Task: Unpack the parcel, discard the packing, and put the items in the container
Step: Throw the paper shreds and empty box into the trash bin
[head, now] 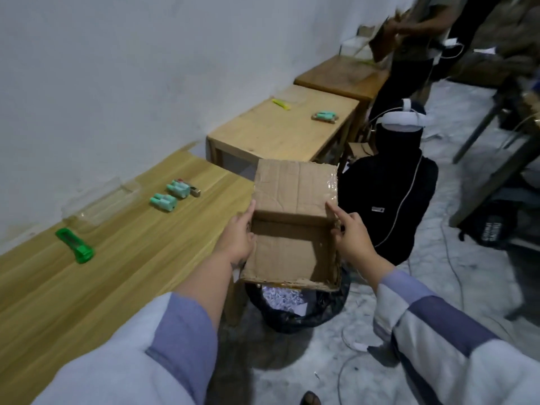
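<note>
Head view: worn, open cardboard box (292, 229), flap raised.

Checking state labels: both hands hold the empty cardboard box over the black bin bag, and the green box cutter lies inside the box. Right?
One thing is wrong. In the head view, the green box cutter lies on the wooden table, not inside the box. The rest holds: the left hand and right hand hold the empty cardboard box over the black bin bag.
</note>
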### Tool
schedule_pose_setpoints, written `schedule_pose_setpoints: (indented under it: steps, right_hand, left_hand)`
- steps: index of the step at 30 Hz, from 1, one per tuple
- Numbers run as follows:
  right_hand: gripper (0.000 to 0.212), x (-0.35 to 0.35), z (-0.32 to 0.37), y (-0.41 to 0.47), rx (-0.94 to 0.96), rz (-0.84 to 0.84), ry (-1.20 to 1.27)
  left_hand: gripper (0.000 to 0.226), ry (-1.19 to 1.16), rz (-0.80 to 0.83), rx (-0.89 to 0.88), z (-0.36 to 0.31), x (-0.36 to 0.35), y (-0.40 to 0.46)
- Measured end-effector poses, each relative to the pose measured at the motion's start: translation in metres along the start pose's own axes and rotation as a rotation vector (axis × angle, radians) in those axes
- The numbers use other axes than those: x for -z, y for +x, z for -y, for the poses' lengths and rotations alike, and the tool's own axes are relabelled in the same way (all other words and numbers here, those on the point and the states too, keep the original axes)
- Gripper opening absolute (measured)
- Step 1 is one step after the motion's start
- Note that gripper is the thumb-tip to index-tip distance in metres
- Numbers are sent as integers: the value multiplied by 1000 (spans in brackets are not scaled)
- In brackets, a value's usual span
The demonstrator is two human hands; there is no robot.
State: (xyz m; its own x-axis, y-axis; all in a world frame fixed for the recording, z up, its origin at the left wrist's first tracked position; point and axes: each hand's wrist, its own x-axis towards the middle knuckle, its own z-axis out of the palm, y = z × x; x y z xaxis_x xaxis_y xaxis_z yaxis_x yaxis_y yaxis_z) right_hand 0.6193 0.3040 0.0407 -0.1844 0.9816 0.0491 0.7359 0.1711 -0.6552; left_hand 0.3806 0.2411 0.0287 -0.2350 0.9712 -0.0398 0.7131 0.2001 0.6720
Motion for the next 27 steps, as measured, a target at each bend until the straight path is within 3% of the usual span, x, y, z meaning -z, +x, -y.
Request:
schedule_pose_setpoints:
  steps: [11, 20, 27]
  right_hand:
    - [57, 11, -124, 45, -149, 144, -54]
    - [53, -60, -198, 78, -339, 378, -121]
    - [53, -147, -248, 128, -433, 554, -91]
  left_hand:
    - [67, -22, 241, 191, -22, -128, 52]
    - [71, 14, 583, 370, 34, -197, 101]
    - [63, 31, 614, 562, 104, -258, 137]
